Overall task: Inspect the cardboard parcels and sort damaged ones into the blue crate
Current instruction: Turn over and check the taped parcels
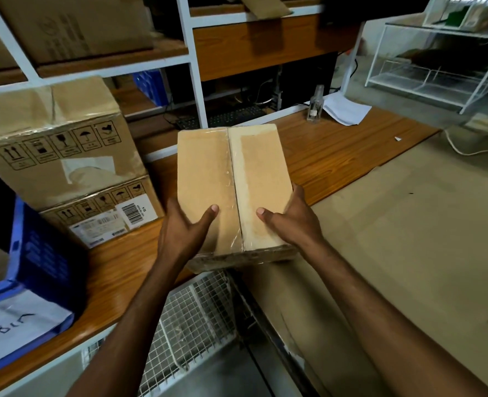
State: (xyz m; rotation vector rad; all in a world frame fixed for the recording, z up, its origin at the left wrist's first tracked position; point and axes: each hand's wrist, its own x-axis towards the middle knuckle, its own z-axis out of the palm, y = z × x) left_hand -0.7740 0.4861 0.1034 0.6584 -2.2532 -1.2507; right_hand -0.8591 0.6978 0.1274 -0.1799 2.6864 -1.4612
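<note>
Blocked at left of frame by two stacked cartons [65, 156] on the wooden counter [337, 156], just beside the parcel [231, 190] held mid-frame, with only a narrow gap between. Walled off at lower left by the blue crate [39, 253], near the lower carton. Open to the right: bare counter, then a broad flat cardboard sheet [394, 239] down the right half, crossed at its far end by a white cable [466, 151]. Hemmed in behind, upper centre, by a white shelf upright [192, 67], with a keyboard [237, 116] past it. Small clutter at the counter's upper right: a clear bottle [316, 106], loose paper [346, 110], and farther back a white wire rack [437, 67]. Below the parcel, lower centre, wire mesh [197, 316] under the counter edge.
</note>
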